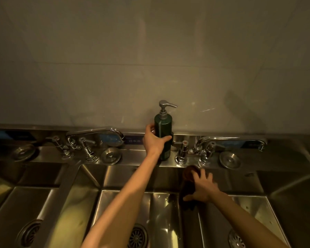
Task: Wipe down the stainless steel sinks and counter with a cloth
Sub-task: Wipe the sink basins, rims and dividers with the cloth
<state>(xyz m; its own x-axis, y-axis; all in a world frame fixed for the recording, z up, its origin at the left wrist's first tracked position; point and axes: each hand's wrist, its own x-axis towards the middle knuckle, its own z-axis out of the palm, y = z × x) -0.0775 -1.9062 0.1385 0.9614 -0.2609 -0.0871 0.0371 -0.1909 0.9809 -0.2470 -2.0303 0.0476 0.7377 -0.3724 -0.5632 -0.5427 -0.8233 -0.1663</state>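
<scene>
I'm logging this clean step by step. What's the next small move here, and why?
Probably lift the green pump bottle clear and slide the dark cloth up onto the back ledge beneath it. The left hand grips the bottle, and the right hand presses the cloth on the sink divider just below.

Left arm stretched far forward to the back edge of the counter (141,158), left hand (155,138) curled round a pump bottle (164,126), thumb across its front. Right arm reaches less far; right hand (203,187) palm down, fingers spread, pressing the cloth (188,174)
</scene>
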